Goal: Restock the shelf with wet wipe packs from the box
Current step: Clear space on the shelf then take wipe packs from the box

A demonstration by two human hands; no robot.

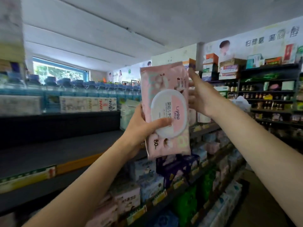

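Observation:
A pink wet wipe pack [164,89] with a white oval lid is held upright in front of me, above the dark shelf [65,149]. My left hand [144,126] grips its lower left edge, thumb across the lid. My right hand [199,97] is at the pack's right edge, its fingers partly hidden behind the pack. Whether it grips or only touches the pack is unclear. The box is not in view.
The shelf board at left carries a yellow price strip [32,176]. Above it stand blue-capped bottles [78,89] and white packs [88,104]. Lower shelves [188,185] at centre right are full of packaged goods. A far rack [268,95] holds jars and boxes.

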